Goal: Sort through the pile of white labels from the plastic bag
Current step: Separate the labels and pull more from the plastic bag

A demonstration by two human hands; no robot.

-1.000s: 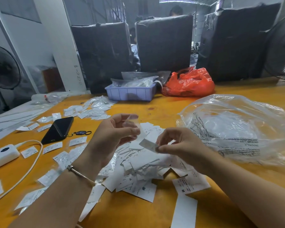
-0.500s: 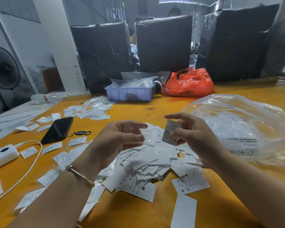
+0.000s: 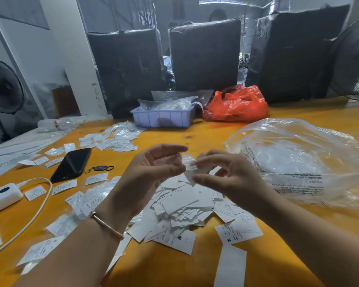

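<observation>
Pinching one small label [image 3: 188, 165] between them, left hand [image 3: 151, 175] and right hand [image 3: 226, 177] hover above the label pile [image 3: 182, 206] on the tabletop [image 3: 205, 137].

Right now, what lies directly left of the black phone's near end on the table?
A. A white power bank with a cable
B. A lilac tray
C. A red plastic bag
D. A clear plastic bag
A: the white power bank with its cable sits at the left edge beside the black phone; the red bag and lilac tray are farther back, the clear plastic bag to the right.
</observation>
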